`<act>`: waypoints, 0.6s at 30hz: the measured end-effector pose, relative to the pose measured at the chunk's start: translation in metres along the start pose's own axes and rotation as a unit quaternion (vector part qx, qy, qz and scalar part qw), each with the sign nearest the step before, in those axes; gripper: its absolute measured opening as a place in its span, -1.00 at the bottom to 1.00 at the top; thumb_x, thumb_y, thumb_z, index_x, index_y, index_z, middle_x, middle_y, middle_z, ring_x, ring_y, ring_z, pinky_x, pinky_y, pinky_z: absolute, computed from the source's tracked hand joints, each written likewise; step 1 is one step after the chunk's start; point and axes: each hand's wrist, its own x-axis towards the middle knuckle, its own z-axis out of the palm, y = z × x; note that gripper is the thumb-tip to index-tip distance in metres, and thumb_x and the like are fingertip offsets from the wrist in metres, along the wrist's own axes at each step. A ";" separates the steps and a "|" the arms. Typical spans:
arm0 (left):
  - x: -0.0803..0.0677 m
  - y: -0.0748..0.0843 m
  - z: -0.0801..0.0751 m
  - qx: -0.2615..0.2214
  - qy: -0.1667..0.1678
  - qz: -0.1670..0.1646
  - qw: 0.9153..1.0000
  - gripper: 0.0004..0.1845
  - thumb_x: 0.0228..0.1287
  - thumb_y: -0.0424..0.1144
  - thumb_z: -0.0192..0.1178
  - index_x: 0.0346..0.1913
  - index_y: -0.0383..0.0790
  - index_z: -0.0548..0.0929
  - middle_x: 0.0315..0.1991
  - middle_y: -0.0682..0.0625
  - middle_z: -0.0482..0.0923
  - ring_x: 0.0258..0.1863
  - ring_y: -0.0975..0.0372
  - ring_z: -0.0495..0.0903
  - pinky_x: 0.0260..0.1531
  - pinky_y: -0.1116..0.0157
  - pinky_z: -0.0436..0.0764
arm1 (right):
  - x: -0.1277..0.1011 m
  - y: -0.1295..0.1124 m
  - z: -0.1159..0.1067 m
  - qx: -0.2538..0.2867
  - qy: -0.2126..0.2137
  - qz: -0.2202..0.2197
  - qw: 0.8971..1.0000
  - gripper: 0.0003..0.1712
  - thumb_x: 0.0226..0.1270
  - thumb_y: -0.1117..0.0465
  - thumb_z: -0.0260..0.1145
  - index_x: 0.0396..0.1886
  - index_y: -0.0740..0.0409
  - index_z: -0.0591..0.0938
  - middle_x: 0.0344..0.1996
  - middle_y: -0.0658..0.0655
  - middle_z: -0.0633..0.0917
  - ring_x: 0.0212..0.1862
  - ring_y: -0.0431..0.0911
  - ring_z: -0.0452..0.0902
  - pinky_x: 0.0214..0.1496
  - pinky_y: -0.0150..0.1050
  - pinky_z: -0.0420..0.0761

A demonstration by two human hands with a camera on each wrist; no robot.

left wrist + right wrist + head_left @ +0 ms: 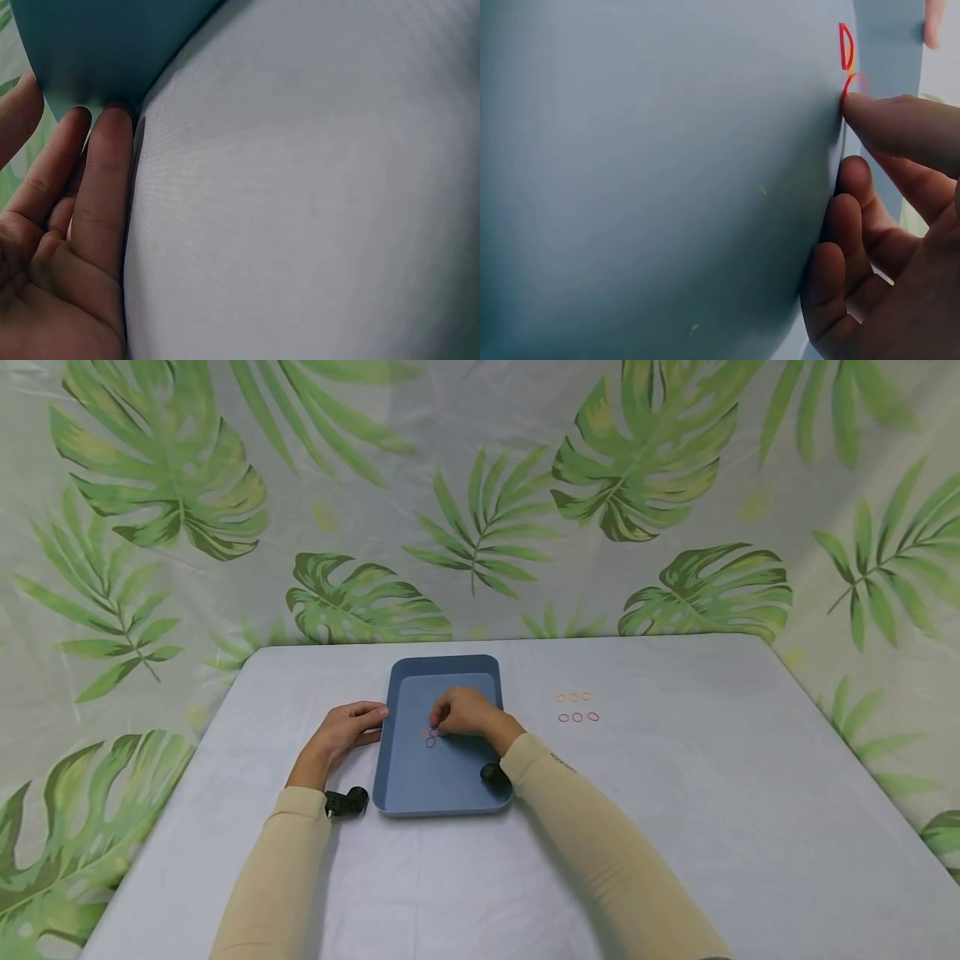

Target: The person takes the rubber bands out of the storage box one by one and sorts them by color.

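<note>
White table (675, 827) is carrying a blue tray (420, 785) at frame centre | left hand (341, 735), fingers straight together, is bracing the tray's edge | right hand (467, 712) is pressing a rubber band (845, 46) with its fingertip, other fingers curled | best keeping the tray steadied, releasing gently.

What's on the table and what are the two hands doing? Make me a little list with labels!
Tray: blue tray, middle of the grey table
Left hand: left hand touches the tray's left edge, fingers straight
Right hand: right hand inside the tray, fingertip on a small rubber band
In tray: bands by the fingertips
On table: six rubber bands in two rows, right of the tray
</note>
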 end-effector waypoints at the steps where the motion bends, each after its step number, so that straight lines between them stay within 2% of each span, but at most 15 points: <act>1: 0.000 0.000 0.000 -0.001 0.001 0.000 1.000 -0.44 0.40 -0.16 0.25 0.33 -0.41 0.46 0.08 -0.04 0.59 -0.16 0.46 0.64 -0.06 0.45 0.73 | 0.000 0.000 0.000 -0.001 -0.001 -0.001 1.000 -0.91 0.17 0.33 0.43 -0.33 0.12 0.79 -0.28 0.08 0.80 -0.24 -0.14 0.59 -0.16 -0.37 0.60; 10: -0.001 0.000 0.000 0.006 -0.004 0.003 1.000 -0.43 0.42 -0.15 0.22 0.35 -0.42 0.44 0.25 -0.22 0.49 -0.15 0.47 0.63 -0.03 0.47 0.72 | 0.001 0.003 0.000 -0.012 -0.011 -0.003 1.000 -0.95 0.18 0.29 0.42 -0.37 0.13 0.79 -0.33 0.06 0.79 -0.33 -0.20 0.50 -0.27 -0.44 0.49; 14: -0.002 0.000 0.000 0.007 -0.005 0.002 1.000 -0.43 0.42 -0.14 0.22 0.35 -0.41 0.44 0.25 -0.22 0.49 -0.14 0.47 0.62 -0.03 0.47 0.72 | 0.001 0.003 -0.001 -0.014 -0.010 -0.001 1.000 -0.95 0.20 0.29 0.42 -0.38 0.11 0.79 -0.34 0.06 0.78 -0.32 -0.20 0.48 -0.27 -0.43 0.47; 18: -0.002 0.000 0.000 0.005 -0.003 0.000 1.000 -0.42 0.41 -0.14 0.23 0.35 -0.41 0.44 0.17 -0.13 0.55 -0.15 0.47 0.62 -0.05 0.48 0.72 | 0.001 0.004 -0.001 -0.011 -0.010 -0.002 1.000 -0.95 0.21 0.29 0.41 -0.38 0.10 0.79 -0.33 0.06 0.78 -0.32 -0.19 0.48 -0.28 -0.43 0.45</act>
